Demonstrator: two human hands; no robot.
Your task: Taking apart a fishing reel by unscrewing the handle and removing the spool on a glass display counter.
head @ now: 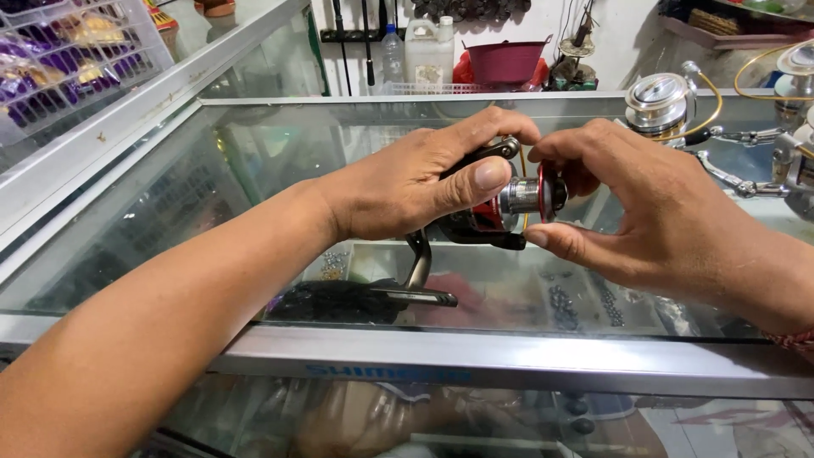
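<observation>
My left hand (415, 182) wraps around the body of a black and red fishing reel (496, 216), held above a glass display counter (254, 161). Its thumb presses against the silver spool (521, 197). My right hand (653, 216) pinches the red front end of the spool between thumb and fingers. The reel's dark crank handle (415, 280) hangs down below my left hand, near the glass.
Other silver fishing reels (670, 106) lie on the glass at the far right. A white plastic basket (68, 59) with purple packets sits at the upper left. Bottles and a maroon tub (504, 59) stand behind the counter. The metal counter edge (509, 360) runs along the front.
</observation>
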